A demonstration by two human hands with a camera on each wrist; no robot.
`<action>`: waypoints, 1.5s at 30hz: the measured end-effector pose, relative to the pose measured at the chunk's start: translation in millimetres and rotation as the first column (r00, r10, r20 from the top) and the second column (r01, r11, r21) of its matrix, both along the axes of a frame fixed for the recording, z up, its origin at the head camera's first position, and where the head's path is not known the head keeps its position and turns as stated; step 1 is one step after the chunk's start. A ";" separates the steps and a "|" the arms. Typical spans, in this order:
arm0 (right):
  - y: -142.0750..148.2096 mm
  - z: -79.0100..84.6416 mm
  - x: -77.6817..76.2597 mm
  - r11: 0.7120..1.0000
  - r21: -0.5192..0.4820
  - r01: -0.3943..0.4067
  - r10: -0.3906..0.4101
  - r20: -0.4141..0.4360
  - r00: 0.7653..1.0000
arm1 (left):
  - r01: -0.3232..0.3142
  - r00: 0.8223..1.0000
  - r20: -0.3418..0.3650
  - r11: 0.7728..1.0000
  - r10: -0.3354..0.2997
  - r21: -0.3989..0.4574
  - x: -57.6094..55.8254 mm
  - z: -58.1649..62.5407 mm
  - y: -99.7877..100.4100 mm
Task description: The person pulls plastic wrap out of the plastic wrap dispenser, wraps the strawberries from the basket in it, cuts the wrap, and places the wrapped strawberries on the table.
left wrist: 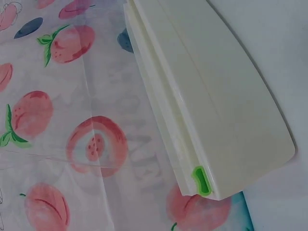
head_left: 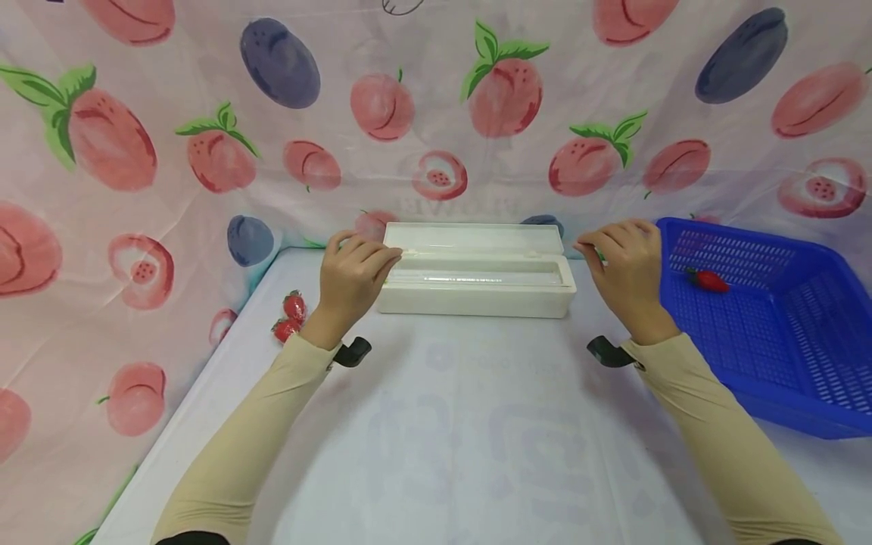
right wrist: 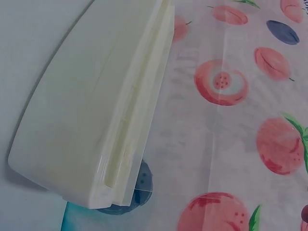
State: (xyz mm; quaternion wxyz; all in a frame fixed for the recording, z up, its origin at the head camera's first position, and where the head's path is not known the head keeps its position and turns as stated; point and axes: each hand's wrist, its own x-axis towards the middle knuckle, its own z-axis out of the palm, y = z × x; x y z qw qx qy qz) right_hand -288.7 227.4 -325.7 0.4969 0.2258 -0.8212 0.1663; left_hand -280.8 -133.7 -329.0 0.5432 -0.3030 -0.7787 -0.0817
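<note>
A white plastic-wrap dispenser box (head_left: 477,300) stands at the far side of the table, its lid (head_left: 473,238) raised and a glossy clear roll (head_left: 470,278) inside. My left hand (head_left: 350,276) is at the box's left end, thumb and fingertips pinched together. At the right end my right hand (head_left: 625,269) pinches likewise, a speck of green showing among its fingers. Between the hands, the thin, clear plastic wrap they pinch is barely visible; faint edge lines show in both wrist views. A green slider (left wrist: 202,181) sits at the box's left end in the left wrist view.
Two shiny red strawberries (head_left: 294,306) lie beside my left wrist. On the right, a blue plastic basket (head_left: 770,409) holds one strawberry (head_left: 708,281). A fruit-print cloth (head_left: 436,91) hangs right behind the box, and a white cloth (head_left: 463,424) covers the table.
</note>
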 end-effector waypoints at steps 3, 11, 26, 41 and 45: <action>0.4 0.8 2.5 1.000 -0.005 -0.005 0.005 -0.006 1.000 | 0.004 1.000 -0.015 1.000 -0.004 0.004 1.3 1.4 -0.3; 0.4 4.4 13.8 1.000 -0.010 -0.026 0.026 -0.009 1.000 | 0.052 0.998 -0.027 0.997 -0.051 0.059 6.4 1.5 -1.0; 12.3 -8.2 53.6 0.961 0.157 -0.226 0.225 0.024 0.974 | 0.258 0.966 0.045 0.946 -0.255 -0.198 37.0 -17.6 -24.1; 20.1 -45.0 62.4 0.783 0.381 -0.492 0.446 0.209 0.870 | 0.397 0.918 0.143 0.831 -0.371 -0.389 47.4 -50.0 -28.6; 19.8 -58.7 60.3 0.731 0.448 -0.515 0.439 0.270 0.857 | 0.414 0.910 0.182 0.786 -0.373 -0.458 46.6 -61.6 -27.3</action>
